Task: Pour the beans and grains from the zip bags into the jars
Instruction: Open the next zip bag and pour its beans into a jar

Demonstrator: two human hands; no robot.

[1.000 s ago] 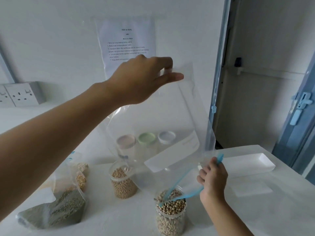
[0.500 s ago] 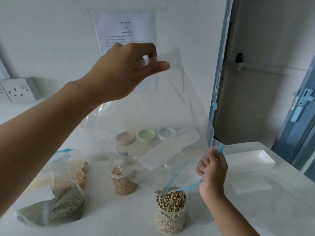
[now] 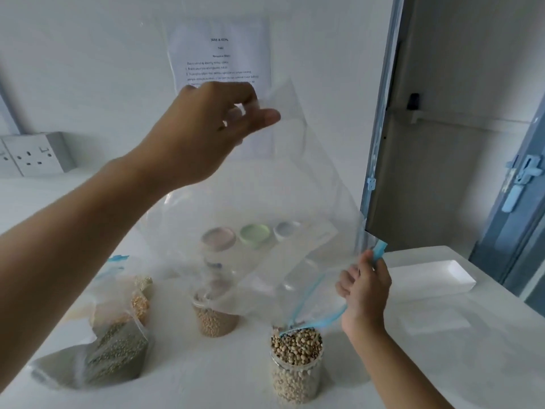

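A clear zip bag (image 3: 298,184) with a blue zip strip hangs upside down and looks empty. My left hand (image 3: 206,128) pinches its bottom corner high up. My right hand (image 3: 365,287) grips the blue zip edge, holding the mouth just above a jar (image 3: 296,364) filled to the brim with pale beans. A second jar (image 3: 216,317) of smaller tan beans stands behind it, partly seen through the bag. Filled zip bags lie at the left: one of green grains (image 3: 109,355), one of yellow grains (image 3: 138,302).
Three lidded jars, pink (image 3: 218,238), green (image 3: 255,233) and white (image 3: 287,228), stand at the back, seen through the bag. A white tray (image 3: 427,278) lies at the right by the table edge. A wall socket (image 3: 29,154) is at the left, a door frame at the right.
My left hand has lifted the bag's bottom corner a little higher and the bag has swung. My right hand stays on the zip edge over the bean jar.
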